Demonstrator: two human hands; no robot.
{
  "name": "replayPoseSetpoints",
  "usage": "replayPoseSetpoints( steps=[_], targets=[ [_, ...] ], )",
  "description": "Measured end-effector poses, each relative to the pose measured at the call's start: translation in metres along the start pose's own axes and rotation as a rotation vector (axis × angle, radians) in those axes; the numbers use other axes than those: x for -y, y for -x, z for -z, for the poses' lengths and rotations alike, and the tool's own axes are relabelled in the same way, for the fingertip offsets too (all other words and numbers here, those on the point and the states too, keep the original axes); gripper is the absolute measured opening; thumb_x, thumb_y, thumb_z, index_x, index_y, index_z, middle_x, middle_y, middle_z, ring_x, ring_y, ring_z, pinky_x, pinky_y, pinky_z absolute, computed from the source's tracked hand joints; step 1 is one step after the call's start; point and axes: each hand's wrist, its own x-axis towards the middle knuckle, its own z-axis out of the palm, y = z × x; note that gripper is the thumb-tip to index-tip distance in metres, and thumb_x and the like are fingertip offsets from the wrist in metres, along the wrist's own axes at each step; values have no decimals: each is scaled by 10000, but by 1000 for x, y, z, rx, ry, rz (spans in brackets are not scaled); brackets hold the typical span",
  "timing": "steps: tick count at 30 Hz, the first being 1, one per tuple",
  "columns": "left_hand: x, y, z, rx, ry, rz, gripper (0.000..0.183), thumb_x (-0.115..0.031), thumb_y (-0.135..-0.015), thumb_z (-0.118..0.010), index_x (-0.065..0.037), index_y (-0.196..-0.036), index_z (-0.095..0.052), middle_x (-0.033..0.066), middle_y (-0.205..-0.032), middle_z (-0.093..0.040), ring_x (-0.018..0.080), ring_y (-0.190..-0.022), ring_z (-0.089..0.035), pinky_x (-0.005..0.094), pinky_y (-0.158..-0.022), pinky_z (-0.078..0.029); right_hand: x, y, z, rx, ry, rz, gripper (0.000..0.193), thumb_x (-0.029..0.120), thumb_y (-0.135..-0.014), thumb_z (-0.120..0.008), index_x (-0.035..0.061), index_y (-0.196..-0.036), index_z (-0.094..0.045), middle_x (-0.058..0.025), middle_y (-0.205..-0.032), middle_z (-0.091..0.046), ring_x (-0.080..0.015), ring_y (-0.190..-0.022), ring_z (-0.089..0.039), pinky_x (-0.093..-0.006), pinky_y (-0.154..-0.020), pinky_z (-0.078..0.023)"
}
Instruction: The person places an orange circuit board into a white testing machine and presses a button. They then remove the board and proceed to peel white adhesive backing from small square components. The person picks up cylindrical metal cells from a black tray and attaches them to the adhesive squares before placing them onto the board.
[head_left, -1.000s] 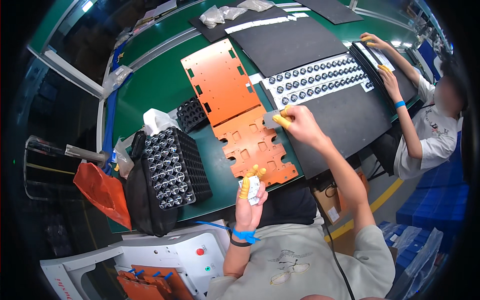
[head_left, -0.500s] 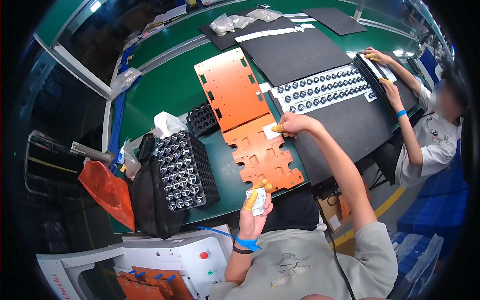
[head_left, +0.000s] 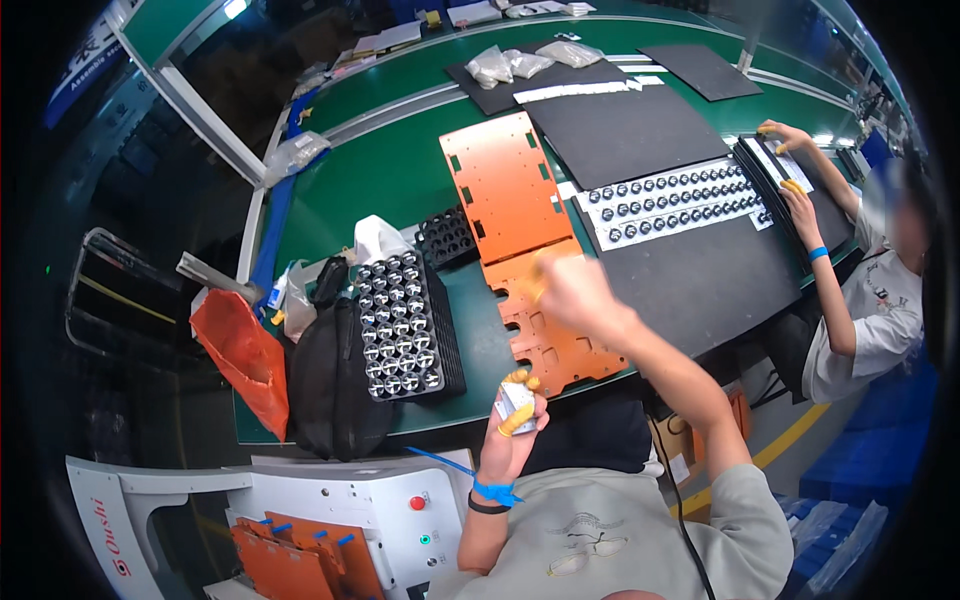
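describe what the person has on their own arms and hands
The left hand wears yellow finger covers on the thumb and some fingers. Around that wrist are a bright blue band, with a blue cord running off it, and a thin black band. The right hand is blurred but shows yellow at the fingertips; no band shows on its wrist. The right sleeve is short, light grey.

Two hands (head_left: 515,425) near, two co-worker hands (head_left: 799,212) right; one orange sack (head_left: 240,350) left; three bags (head_left: 490,67) on one far board (head_left: 604,73).
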Motion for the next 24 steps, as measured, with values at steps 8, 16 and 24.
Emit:
replayPoseSetpoints(
  steps=[8, 16, 24],
  targets=[
    [-5, 13, -6, -142, -367, -32, 494, -10, -893, -636, -74, -1356, -476, 99, -1169, -599, 216, -990, -605, 343, -829, -510, 88, 26, -33, 86, -324, 416, 363, 289, -817, -782, -33, -817, -613, -218, -874, -654, -400, -855, -674, -493, -685, -533],
    [-10, 10, 11, 31, -343, 64, 232, -116, -971, -567, -26, -1185, -564, 107, -1055, -624, 231, -955, -598, 367, -774, -475, 99, 22, -37, -25, -137, 450, 268, 194, -771, -767, -14, -829, -610, -174, -828, -659, -347, -798, -679, -460, -618, -528],
    [0, 6, -6, -45, -245, 80, 363, -213, -997, -521, -21, -1303, -560, 97, -1198, -630, 247, -1109, -570, 437, -1016, -414, 107, 24, -40, -92, -88, 477, 211, 104, -700, -752, -30, -820, -641, -179, -792, -670, -339, -784, -697, -437, -590, -538]
  ],
)
